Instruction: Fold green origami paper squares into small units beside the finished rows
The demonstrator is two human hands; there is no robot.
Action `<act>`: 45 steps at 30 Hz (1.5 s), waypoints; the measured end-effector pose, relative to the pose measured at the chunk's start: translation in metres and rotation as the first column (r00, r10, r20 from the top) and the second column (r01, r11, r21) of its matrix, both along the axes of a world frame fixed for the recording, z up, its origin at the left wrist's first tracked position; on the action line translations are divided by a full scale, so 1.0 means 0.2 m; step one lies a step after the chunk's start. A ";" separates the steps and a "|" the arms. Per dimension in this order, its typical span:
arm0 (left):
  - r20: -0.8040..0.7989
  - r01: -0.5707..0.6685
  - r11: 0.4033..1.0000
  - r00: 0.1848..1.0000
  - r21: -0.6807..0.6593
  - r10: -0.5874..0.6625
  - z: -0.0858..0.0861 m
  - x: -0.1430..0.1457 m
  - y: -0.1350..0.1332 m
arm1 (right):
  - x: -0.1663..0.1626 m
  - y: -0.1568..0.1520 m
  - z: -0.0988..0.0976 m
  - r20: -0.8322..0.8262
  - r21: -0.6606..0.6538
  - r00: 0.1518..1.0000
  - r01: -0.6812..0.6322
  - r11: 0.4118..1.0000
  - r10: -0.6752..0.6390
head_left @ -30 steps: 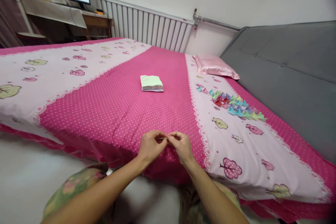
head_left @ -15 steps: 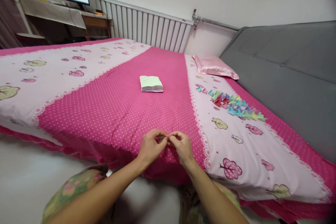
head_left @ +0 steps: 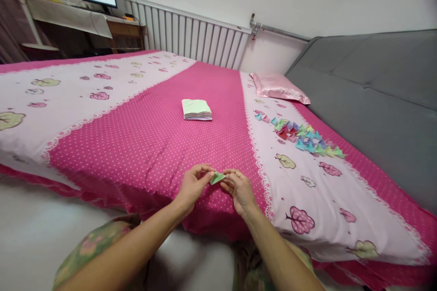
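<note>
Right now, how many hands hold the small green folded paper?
2: the left hand pinches the left end of the green paper, the right hand its right end, over the bed.

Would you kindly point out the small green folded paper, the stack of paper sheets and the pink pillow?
small green folded paper (head_left: 217,177): head view, middle of its green face.
stack of paper sheets (head_left: 197,108): head view, middle of the top sheet.
pink pillow (head_left: 280,87): head view, middle of its top.
</note>
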State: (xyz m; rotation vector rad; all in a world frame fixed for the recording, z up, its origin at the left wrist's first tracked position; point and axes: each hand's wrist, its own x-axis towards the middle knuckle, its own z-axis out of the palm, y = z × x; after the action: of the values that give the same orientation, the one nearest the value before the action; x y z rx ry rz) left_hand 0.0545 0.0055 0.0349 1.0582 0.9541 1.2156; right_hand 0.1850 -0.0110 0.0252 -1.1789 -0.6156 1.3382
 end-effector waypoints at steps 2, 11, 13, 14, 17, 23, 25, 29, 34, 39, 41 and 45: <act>0.044 0.016 1.000 0.999 -0.023 -0.015 0.00 0.00 0.00 | 0.00 0.00 0.01 -0.003 0.000 1.000 0.000 1.000 0.000; 0.099 -0.006 0.993 0.995 -0.122 0.018 0.01 -0.02 0.01 | 0.00 -0.01 0.02 0.044 0.026 0.999 -0.033 0.999 0.032; 0.095 -0.006 0.993 0.995 -0.114 0.017 0.01 -0.02 0.01 | 0.00 -0.01 0.02 0.050 0.041 0.998 -0.028 0.999 0.026; 0.096 -0.006 0.994 0.995 -0.106 0.016 0.01 -0.01 0.01 | 0.00 -0.01 0.02 0.053 0.051 0.998 -0.024 0.998 0.021; 0.083 0.004 0.997 0.997 -0.075 0.002 0.00 -0.01 0.00 | -0.01 -0.01 0.03 0.072 0.084 0.997 -0.020 0.996 0.014; 0.038 -0.021 0.998 0.999 -0.062 0.024 -0.03 0.00 0.00 | -0.02 -0.02 0.04 0.146 0.194 0.989 -0.033 0.981 0.005; 0.035 -0.031 0.997 0.999 -0.067 0.033 -0.03 0.00 0.00 | -0.02 -0.02 0.03 0.186 0.238 0.982 -0.054 0.970 0.009; 0.039 -0.059 0.996 0.997 -0.071 0.062 -0.03 0.00 0.01 | -0.01 -0.03 0.03 0.421 0.338 0.907 -0.139 0.931 -0.017; 0.014 -0.075 0.996 0.997 -0.045 0.075 -0.03 0.00 0.00 | -0.01 -0.05 0.05 0.742 0.433 0.645 -0.254 0.865 -0.182; 0.006 -0.063 0.998 0.998 -0.021 0.063 -0.02 0.00 0.00 | -0.03 -0.07 0.04 0.867 0.421 0.421 -0.336 0.842 -0.266; 0.023 -0.053 0.999 0.998 -0.013 0.053 -0.02 0.00 -0.01 | -0.04 -0.07 0.02 0.897 0.395 0.346 -0.356 0.847 -0.274; 0.035 -0.036 0.999 0.999 0.003 0.036 -0.03 0.00 -0.01 | -0.05 -0.08 0.00 0.936 0.331 0.250 -0.396 0.857 -0.247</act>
State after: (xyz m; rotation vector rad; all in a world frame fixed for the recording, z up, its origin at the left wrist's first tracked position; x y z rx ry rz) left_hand 0.0545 0.0044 0.0298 1.0235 0.9479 1.2621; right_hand 0.1754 -0.0263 0.0254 -1.4291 -1.8672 0.2019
